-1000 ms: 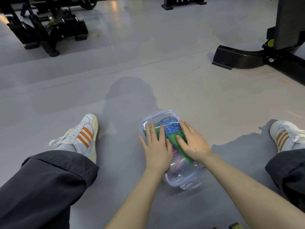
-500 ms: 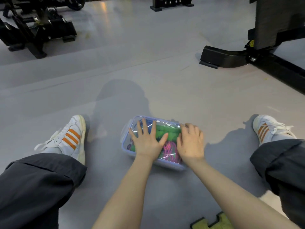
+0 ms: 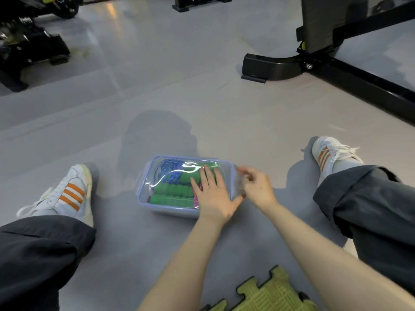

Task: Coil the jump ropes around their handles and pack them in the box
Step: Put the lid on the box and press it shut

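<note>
A person's left hand [image 3: 212, 196] lies flat, fingers straight, pressing on the clear lid [image 3: 179, 173] of the box [image 3: 143, 199]. The right hand [image 3: 256, 187] curls at the clip [image 3: 238, 182] on the box's right end, too blurred to tell whether it grips. The jump ropes [image 3: 173, 191], green handles beside blue and pink cord, sit coiled inside the box on the floor [image 3: 202, 108] between the legs, so packing looks done and only latching seems left. No writing is readable: the shoes [image 3: 67, 194] show three orange stripes, and a yellow sticker [image 3: 303, 44] on the gym machine [image 3: 318, 30] is illegible.
</note>
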`<act>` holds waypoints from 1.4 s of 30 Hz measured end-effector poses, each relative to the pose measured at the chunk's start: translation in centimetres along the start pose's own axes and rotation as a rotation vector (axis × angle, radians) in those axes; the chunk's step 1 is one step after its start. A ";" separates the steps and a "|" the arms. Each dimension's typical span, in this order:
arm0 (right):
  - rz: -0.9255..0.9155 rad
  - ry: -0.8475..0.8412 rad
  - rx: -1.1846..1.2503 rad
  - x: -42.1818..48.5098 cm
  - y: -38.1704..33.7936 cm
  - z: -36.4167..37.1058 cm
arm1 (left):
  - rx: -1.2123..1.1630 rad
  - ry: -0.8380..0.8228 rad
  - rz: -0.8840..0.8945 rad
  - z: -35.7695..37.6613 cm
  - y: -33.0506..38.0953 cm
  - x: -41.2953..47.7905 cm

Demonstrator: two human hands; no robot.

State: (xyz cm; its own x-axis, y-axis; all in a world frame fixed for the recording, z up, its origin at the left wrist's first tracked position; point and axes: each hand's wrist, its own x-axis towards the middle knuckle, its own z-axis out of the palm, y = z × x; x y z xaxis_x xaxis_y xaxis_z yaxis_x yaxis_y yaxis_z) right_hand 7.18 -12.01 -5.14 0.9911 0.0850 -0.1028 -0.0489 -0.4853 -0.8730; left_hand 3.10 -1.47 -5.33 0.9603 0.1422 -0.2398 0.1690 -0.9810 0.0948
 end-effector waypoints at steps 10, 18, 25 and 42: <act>-0.780 -0.364 -0.883 1.1 0.0 1.1 | -0.025 0.196 0.424 -0.6 -10.6 1.4; -0.872 -0.428 -0.876 3.3 -0.8 3.2 | -0.015 0.363 0.432 2.1 -12.3 1.5; -0.885 -0.346 -0.881 3.7 0.3 4.0 | 0.022 0.403 0.388 3.1 -11.8 1.6; -0.517 -0.009 -0.882 -1.4 -1.7 5.6 | -0.251 0.400 0.184 -1.0 -11.4 1.3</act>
State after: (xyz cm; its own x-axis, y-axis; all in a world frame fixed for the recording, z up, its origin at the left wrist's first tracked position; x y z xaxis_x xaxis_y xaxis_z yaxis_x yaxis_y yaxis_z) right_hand 5.19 -6.42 -6.18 0.8636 0.4709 0.1801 0.4972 -0.8545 -0.1502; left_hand 2.66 10.06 -5.81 0.9807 0.0574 0.1869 -0.0102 -0.9395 0.3423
